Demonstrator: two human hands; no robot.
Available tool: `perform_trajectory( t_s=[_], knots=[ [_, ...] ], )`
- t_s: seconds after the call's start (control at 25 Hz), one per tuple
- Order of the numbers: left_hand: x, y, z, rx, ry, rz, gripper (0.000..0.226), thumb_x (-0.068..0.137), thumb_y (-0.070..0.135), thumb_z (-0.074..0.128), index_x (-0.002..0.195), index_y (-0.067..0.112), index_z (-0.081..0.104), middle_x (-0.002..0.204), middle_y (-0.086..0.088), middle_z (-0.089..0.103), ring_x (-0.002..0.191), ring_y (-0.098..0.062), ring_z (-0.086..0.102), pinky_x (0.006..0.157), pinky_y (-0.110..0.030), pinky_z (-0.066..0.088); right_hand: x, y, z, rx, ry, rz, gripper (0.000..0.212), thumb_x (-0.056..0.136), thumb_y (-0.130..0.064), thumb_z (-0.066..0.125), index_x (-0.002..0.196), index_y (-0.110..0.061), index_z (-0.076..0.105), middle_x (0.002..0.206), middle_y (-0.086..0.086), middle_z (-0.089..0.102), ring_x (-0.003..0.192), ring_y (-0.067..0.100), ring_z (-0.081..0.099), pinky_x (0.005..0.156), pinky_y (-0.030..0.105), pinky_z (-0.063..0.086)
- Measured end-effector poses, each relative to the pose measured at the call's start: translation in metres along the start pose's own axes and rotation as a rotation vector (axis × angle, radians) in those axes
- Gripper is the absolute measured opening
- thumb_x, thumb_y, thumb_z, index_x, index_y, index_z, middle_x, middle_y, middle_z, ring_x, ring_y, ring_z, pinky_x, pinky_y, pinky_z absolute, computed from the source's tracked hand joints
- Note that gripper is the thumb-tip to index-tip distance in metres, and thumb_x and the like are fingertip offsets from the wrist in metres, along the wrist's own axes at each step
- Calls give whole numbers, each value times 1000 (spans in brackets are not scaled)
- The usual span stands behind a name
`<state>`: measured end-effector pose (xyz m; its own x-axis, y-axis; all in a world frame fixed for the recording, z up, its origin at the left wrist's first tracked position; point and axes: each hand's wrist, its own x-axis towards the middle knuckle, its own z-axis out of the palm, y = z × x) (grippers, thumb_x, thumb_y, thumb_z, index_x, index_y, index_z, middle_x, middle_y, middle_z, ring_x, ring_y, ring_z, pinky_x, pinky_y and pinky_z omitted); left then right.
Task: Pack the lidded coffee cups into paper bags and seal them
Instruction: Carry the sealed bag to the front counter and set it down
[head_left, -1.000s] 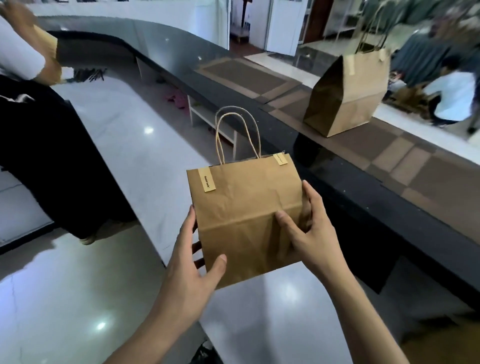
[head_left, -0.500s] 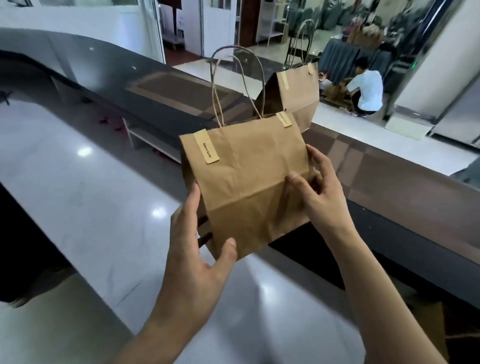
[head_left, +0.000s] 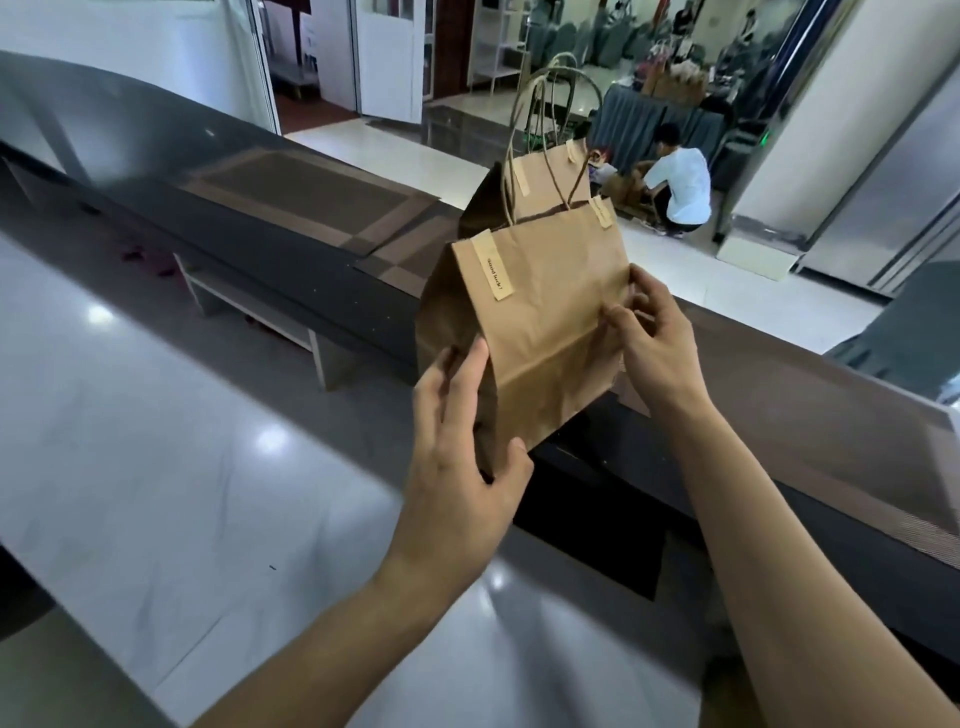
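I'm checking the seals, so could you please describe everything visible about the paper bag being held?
The paper bag is creased brown paper, tilted, its top folded shut under two tan sticker strips, one printed. Twisted paper handles rise above. The left hand grips its lower corner, the right hand its side edge, just above the dark counter.

paper bags: 2 (head_left: 540, 332) (head_left: 550, 182) | hands: 2 (head_left: 462, 467) (head_left: 654, 343) | seal stickers: 4, possibly more hidden

Second bag (head_left: 550, 182) blocks counter (head_left: 311, 208) just behind held bag (head_left: 540, 332)
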<state>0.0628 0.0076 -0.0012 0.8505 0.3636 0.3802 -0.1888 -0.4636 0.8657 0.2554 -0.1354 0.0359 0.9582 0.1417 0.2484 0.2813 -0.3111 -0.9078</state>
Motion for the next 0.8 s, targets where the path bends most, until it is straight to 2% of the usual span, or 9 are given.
perform_trajectory(
  t_s=[0.12,0.2,0.32,0.48,0.6,0.68,0.8],
  knots=[
    [16,-6,16,4,-15,6,84,93,12,67,159,39,23,157,7,21,147,-6,29,113,-11,33,17,11,1,6,12,26,52,100,-19,62,150,-22,45,144,2,53,130,17,52,111,33,44],
    [26,-10,25,39,-17,30,83,92,11,67,159,37,24,157,4,22,147,-10,31,114,-13,34,26,20,1,21,20,55,53,101,-18,60,151,-21,44,148,2,51,133,16,50,109,29,43],
    [39,-15,40,80,-50,69,82,92,9,67,159,36,26,159,1,20,145,-8,30,111,-7,32,42,33,-1,41,18,102,55,102,-20,58,154,-24,40,153,1,47,136,14,48,100,19,39],
    [50,-20,57,81,-96,103,84,92,9,67,159,34,25,163,1,13,150,-8,24,114,-14,34,54,42,-4,12,21,113,59,104,-25,55,158,-25,33,159,-1,41,142,13,42,105,20,35],
    [57,-22,69,41,-149,111,84,93,7,66,160,34,24,164,0,11,147,3,24,105,-2,32,50,42,-4,6,25,72,57,103,-29,57,157,-24,36,158,-3,42,140,9,42,109,21,36],
    [61,-23,75,39,-189,108,84,93,9,66,160,37,23,164,1,10,138,14,25,99,2,31,44,42,-3,11,32,36,55,102,-31,59,154,-24,41,153,-4,48,135,8,47,112,28,41],
    [71,-30,79,50,-230,113,83,94,11,65,160,37,22,165,5,8,135,22,18,101,2,28,27,47,1,46,30,17,53,99,-43,61,149,-33,46,147,-7,53,131,8,53,110,44,48]
  ],
)
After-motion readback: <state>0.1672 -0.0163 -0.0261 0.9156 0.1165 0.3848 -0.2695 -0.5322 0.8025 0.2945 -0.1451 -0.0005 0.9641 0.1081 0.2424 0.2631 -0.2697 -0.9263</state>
